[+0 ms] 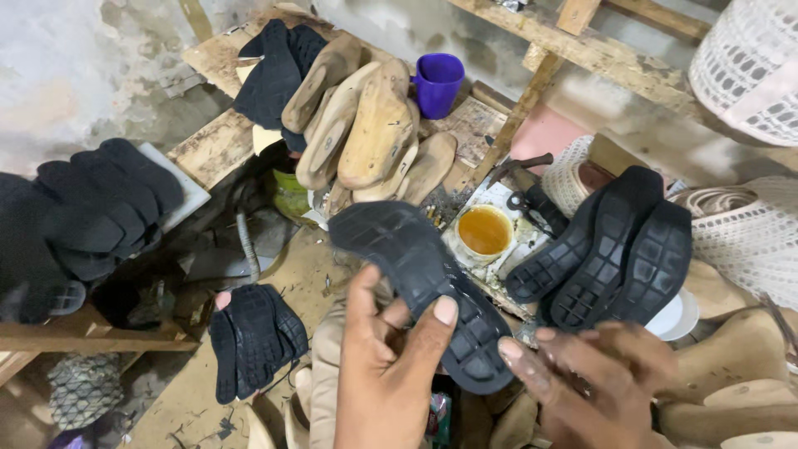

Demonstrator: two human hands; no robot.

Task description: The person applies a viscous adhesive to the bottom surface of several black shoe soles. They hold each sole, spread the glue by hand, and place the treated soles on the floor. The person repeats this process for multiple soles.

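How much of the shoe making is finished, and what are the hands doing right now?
Looks done: black soles sit in piles, like the three leaning soles and the sole stack. In hand: the left hand grips one black sole, tread up, with the right hand at its lower end. Probably left: the wooden shoe forms are bare, and the pot of amber glue stands open.

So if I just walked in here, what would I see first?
Probably the black rubber shoe sole in the middle, pinched by the left hand, with the right hand touching its lower end. Right of it, three more black soles fan out. Behind, on a rough wooden bench, lie pale wooden shoe forms beside a purple cup.
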